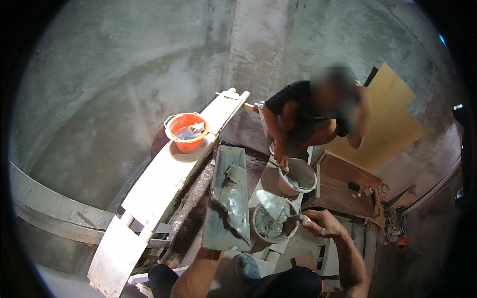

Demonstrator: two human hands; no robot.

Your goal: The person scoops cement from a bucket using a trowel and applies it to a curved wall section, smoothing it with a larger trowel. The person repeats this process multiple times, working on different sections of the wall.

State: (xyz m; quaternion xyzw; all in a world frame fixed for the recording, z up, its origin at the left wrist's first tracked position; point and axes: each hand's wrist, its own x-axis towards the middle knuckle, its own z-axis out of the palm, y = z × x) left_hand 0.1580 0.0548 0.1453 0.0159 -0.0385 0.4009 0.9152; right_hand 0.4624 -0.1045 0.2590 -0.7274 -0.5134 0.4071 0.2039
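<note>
A long grey plasterer's hawk (212, 218) is held out in front of me, with wet mortar (234, 198) spread along it. My left hand (207, 255) supports it at the near end; its fingers are hidden beneath the board. With my right hand (324, 224) closed around its handle, a trowel (272, 204) tilts over the nearer bucket (258, 237), its blade smeared with mortar. Grey mortar (268, 226) fills part of that bucket. Just beyond stands a second bucket (307, 187), where a crouching co-worker's hand (281, 160) reaches the rim.
On a pale plank walkway (154, 184) to the left sits an orange bucket (188, 145) with tools inside. The co-worker (303, 107) crouches ahead on the right, by a wooden box (343, 174) and a tan board (382, 119). A curved plastered wall (124, 74) surrounds the platform.
</note>
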